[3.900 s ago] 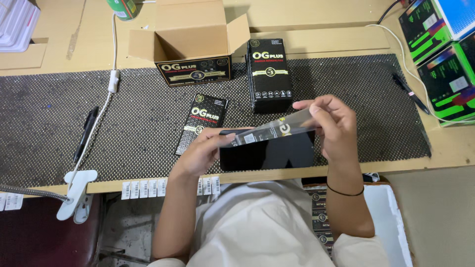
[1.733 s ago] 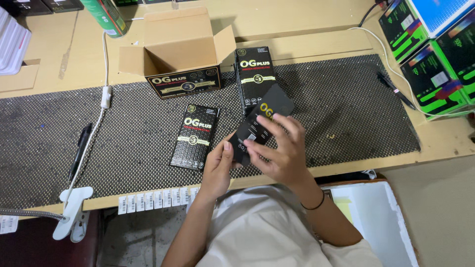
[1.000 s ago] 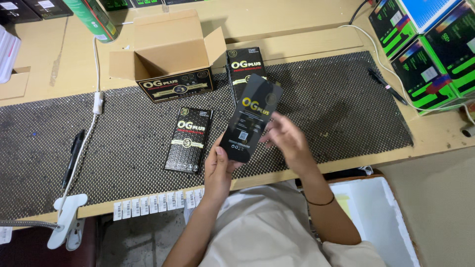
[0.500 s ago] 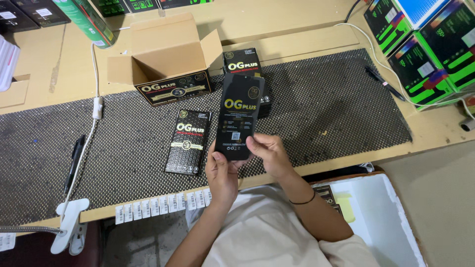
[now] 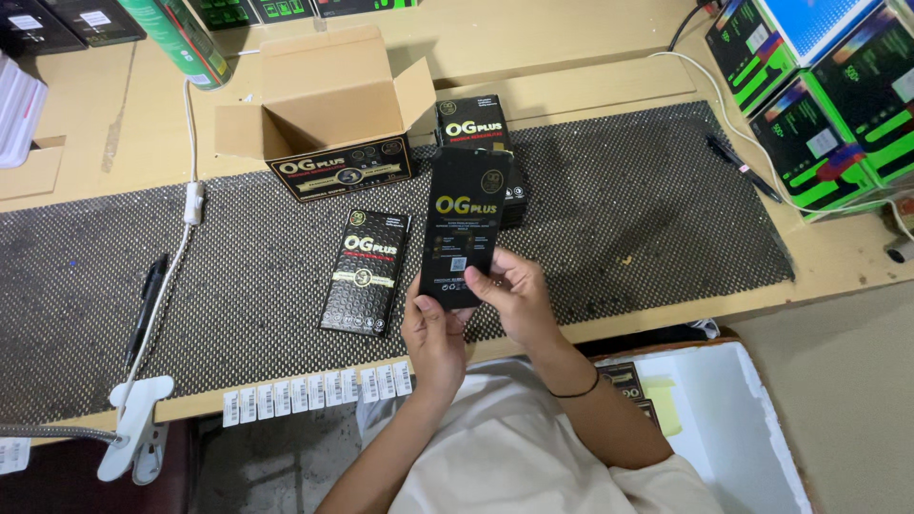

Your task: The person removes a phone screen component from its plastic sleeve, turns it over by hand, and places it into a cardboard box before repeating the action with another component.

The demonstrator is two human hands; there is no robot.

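Black and glossy, a slim flat package [image 5: 465, 227] with gold lettering stands upright between both hands, above the near edge of the desk. The left hand [image 5: 433, 328] closes its fingers around the lower left corner, and the right hand [image 5: 509, 297] pinches the lower right edge, thumb on the face. Just left of the left hand a second flat black package [image 5: 367, 271] lies on the dark woven mat [image 5: 619, 209]. Beyond the hands a stack of black boxes [image 5: 476, 133] sits partly hidden behind the held package, and an open cardboard carton [image 5: 324, 109] stands up and to the left. Farther left lie a black pen [image 5: 146, 306] and a white cable [image 5: 181, 247]. Green-and-black boxes [image 5: 819, 105] are piled far right.
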